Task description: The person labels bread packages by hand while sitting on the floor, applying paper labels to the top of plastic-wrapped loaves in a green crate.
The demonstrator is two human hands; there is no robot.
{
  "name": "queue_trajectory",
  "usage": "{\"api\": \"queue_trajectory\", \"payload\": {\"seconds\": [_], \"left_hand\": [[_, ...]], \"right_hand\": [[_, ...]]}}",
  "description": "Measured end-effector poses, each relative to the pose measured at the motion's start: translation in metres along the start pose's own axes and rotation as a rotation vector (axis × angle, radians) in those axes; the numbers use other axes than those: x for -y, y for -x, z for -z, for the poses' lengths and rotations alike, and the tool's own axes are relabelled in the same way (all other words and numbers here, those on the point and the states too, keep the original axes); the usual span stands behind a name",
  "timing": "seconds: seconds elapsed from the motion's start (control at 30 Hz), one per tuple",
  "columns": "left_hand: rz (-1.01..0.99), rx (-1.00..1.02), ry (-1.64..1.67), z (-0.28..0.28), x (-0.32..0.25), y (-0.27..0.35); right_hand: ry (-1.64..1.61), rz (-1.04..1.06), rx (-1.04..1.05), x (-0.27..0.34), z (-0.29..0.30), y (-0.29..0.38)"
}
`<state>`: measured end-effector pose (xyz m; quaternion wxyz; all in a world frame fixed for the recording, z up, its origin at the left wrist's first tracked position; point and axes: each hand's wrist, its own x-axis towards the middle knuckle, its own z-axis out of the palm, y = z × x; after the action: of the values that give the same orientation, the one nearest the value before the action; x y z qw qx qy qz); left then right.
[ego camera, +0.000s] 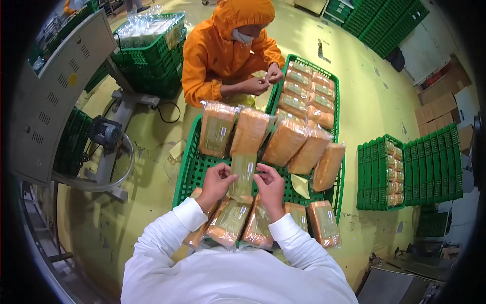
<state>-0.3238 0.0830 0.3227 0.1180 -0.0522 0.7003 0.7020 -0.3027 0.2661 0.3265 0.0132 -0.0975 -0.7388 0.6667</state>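
Between my left hand [217, 185] and my right hand [270, 187] is a translucent greenish label [243, 171] printed with writing and a small white patch. My fingers pinch it by its two side edges. It hovers over a green plastic crate [207, 164]. Just beyond its top edge lies a bagged bread loaf [250, 129] with no label showing; a labelled loaf [217, 133] is to its left. More bagged loaves [285, 140] lean to the right. Nearer me, a row of labelled loaves [230, 220] is partly covered by my forearms. A pale yellow paper piece [300, 185] rests in the crate.
Across from me crouches a co-worker in orange [216, 64], hands together beside another crate of loaves [336, 81]. At left stand a grey machine panel [64, 98], a motor [105, 132] and stacked crates [152, 72]. More crate stacks [433, 167] stand at right.
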Motion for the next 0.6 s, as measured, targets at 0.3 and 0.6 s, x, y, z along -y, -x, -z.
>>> {"api": "queue_trajectory", "payload": {"seconds": [0.3,0.6], "left_hand": [[-0.154,-0.156,-0.068,-0.023,-0.007,0.021],[0.062,-0.007,0.513,-0.047,-0.037,0.037]], "right_hand": [[0.145,-0.04,0.013,0.012,-0.014,0.032],[0.001,0.001,0.115,0.016,-0.022,0.045]]}}
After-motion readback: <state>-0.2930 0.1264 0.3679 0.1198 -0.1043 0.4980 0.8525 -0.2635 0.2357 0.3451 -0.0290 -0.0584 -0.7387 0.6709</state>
